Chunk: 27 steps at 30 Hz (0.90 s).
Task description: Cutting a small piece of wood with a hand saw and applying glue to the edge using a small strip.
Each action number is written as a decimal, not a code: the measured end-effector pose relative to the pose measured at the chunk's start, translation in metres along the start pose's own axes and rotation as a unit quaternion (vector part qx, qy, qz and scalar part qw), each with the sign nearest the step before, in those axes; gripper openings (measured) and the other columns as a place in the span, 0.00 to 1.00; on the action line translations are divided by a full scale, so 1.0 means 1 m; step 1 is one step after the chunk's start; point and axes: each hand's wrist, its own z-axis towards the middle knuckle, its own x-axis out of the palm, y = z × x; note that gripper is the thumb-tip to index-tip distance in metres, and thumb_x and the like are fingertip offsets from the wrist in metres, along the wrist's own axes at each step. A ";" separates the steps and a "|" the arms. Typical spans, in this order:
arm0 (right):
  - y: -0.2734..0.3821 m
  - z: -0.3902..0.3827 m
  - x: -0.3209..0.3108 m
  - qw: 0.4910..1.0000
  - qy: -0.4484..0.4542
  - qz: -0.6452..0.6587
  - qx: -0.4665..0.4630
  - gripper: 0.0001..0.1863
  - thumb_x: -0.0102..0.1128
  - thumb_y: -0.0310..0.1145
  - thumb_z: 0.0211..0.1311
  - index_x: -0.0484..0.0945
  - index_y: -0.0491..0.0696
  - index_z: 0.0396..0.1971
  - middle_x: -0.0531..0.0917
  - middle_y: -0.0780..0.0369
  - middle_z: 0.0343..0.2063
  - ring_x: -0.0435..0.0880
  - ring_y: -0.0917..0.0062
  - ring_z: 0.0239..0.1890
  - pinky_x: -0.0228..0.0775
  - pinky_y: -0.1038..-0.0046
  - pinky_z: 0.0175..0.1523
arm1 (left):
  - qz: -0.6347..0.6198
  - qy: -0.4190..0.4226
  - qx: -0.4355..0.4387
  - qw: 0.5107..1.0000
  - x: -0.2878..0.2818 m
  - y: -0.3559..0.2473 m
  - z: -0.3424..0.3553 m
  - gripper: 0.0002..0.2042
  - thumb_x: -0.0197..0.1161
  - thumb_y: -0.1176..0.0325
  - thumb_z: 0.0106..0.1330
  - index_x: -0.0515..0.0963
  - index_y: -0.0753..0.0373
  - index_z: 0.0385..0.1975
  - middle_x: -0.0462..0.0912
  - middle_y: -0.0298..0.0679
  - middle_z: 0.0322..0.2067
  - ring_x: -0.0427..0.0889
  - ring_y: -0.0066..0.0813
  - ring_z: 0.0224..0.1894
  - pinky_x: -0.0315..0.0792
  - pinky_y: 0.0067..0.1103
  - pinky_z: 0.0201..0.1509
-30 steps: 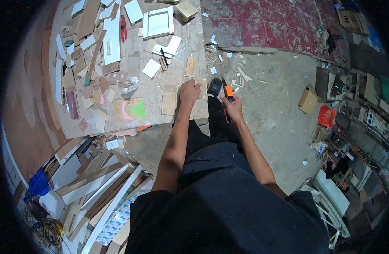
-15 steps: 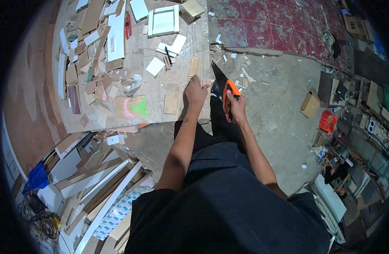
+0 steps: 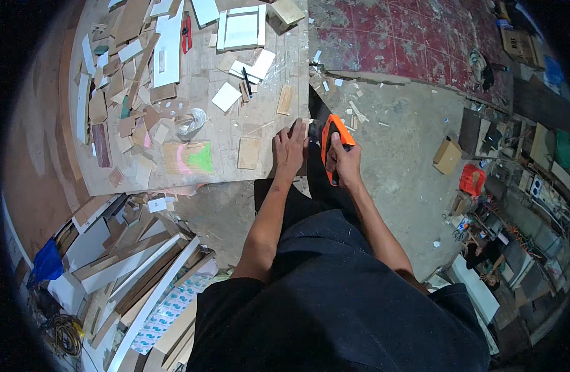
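Note:
My right hand [image 3: 343, 162] is wrapped around the orange handle of a handsaw [image 3: 334, 127]. The dark blade points away from me, alongside the right edge of the worktable [image 3: 229, 170]. At that edge my left hand [image 3: 289, 150] presses down on a small wood piece [image 3: 308, 126], its fingers bent over it and covering most of it. The blade is right beside this piece; whether its teeth touch the wood cannot be made out. Near my left hand lie two small wooden blocks, one pale block [image 3: 249, 153] and one narrower block [image 3: 285, 100].
Wood offcuts, a white frame [image 3: 241, 29], a black pen [image 3: 246, 82], a red-handled tool [image 3: 186, 34] and a roll of clear tape [image 3: 191, 122] lie on the table. Boards [image 3: 142, 273] are heaped at lower left. A cardboard box [image 3: 447, 155] and red basket [image 3: 472, 180] stand right.
My left hand has shifted onto the small wood piece at the table edge, its fingers now over it. The saw has moved slightly toward the table and turned a little.

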 end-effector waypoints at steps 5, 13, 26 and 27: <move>0.000 -0.012 0.003 1.000 -0.012 0.009 -0.007 0.15 0.57 0.41 0.65 0.71 0.47 0.23 0.68 0.72 0.14 0.62 0.89 0.12 0.52 0.81 0.16 | 0.130 0.125 0.026 0.983 -0.005 0.005 -0.006 0.29 0.54 0.62 0.63 0.58 0.54 0.66 0.47 0.30 0.69 0.63 0.39 0.58 0.63 0.35 0.54; -0.001 -0.019 0.016 1.000 0.002 0.012 -0.002 0.15 0.58 0.42 0.64 0.70 0.46 0.26 0.68 0.71 0.13 0.64 0.87 0.12 0.55 0.81 0.15 | 0.203 0.144 0.026 0.968 0.001 0.004 -0.005 0.32 0.45 0.49 0.67 0.48 0.51 0.69 0.39 0.33 0.71 0.41 0.41 0.71 0.49 0.45 0.67; 0.009 -0.011 0.021 0.998 -0.005 -0.053 0.039 0.17 0.57 0.42 0.64 0.72 0.44 0.24 0.69 0.71 0.13 0.64 0.87 0.11 0.54 0.79 0.15 | 0.213 0.274 0.036 0.937 -0.019 0.000 0.002 0.32 0.52 0.57 0.61 0.55 0.50 0.68 0.33 0.35 0.72 0.35 0.45 0.72 0.48 0.52 0.66; 0.006 -0.007 0.022 0.998 -0.008 -0.053 0.037 0.17 0.57 0.42 0.64 0.72 0.44 0.24 0.69 0.71 0.13 0.64 0.87 0.11 0.54 0.79 0.15 | 0.212 0.273 0.039 0.937 -0.018 -0.002 0.004 0.32 0.52 0.57 0.61 0.55 0.50 0.68 0.33 0.35 0.72 0.35 0.45 0.72 0.48 0.52 0.66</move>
